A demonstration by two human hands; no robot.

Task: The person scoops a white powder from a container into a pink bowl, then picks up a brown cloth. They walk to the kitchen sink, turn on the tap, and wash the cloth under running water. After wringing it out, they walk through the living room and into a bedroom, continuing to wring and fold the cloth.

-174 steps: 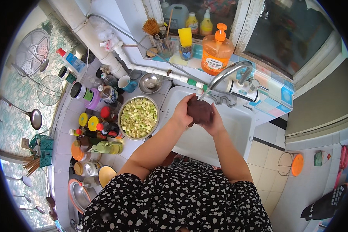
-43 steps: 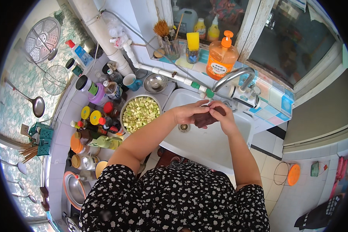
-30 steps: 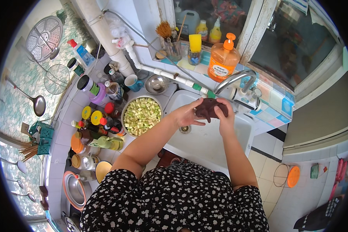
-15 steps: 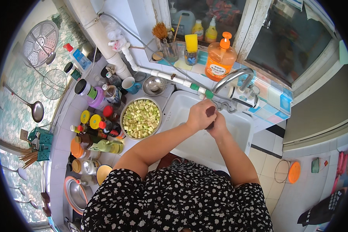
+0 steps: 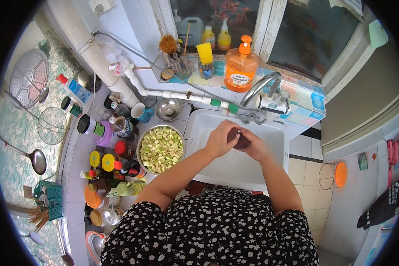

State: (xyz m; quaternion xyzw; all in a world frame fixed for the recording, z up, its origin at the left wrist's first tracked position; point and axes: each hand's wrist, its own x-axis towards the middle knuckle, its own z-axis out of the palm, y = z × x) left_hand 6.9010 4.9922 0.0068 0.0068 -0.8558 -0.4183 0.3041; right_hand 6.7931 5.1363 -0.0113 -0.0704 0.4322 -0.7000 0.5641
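Note:
Over the white sink [image 5: 203, 165] both my hands are closed round a dark reddish-brown, rounded object [image 5: 241, 142], whose kind I cannot make out. From its left side my left hand [image 5: 221, 139] grips it, the thumb along its edge. My right hand [image 5: 256, 147] holds the opposite side, slightly blurred. The curved metal tap [image 5: 264, 85] stands beyond the sink, to the right of my hands. Left of the sink sits a steel bowl [image 5: 140, 165] full of diced pale-green vegetable [image 5: 162, 148].
Farther back are a small metal bowl [image 5: 167, 109] and a blue mug [image 5: 140, 113]. Bottles and jars [image 5: 103, 162] crowd the left counter. An orange pump bottle [image 5: 241, 66] stands on the windowsill. A white pipe [image 5: 173, 95] runs behind the sink.
My hands have come slightly nearer to me and the right hand has opened out around the brown object, showing more of it. The whole view has shifted a little.

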